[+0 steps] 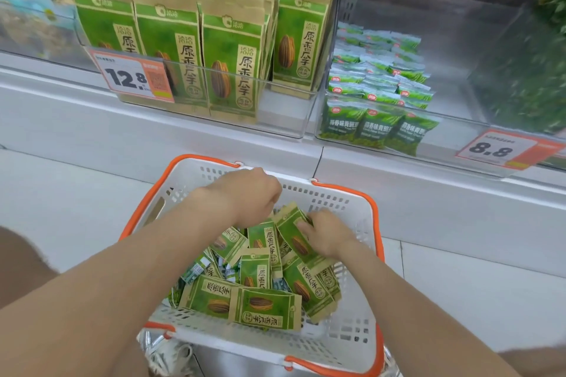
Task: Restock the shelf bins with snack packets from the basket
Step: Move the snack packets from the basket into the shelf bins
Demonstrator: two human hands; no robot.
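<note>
Forearms enter from the near edge and meet over a white basket (pixel 352 343) with orange handles (pixel 375 217), which is set on the floor in front of the shelf (pixel 92 119). Green-and-tan seed packets (pixel 263 309) are piled loosely in the basket, with a few small blue-green sachets (pixel 196 269) showing beneath them on the left. The right hand (pixel 324 234) is placed on a tilted packet (pixel 291 225) at the far right of the pile; its thumb is laid across the printed face and its fingers are wrapped behind the far edge, so the packet is pinched. The left hand (pixel 248 193) is held over the far side of the basket, back toward the camera, fingers curled downward; whether anything is gripped cannot be told, as the fingertips are hidden. On the shelf beyond, a clear left bin (pixel 284 128) is filled with upright rows of matching shelf packets (pixel 232 64), with a price tag (pixel 131 78) reading 12.8 fixed to its front. Just beside it, a clear right bin (pixel 459 70) is stocked only along its left side with pea packets (pixel 376 128); a second tag (pixel 493 148) reads 8.8.
</note>
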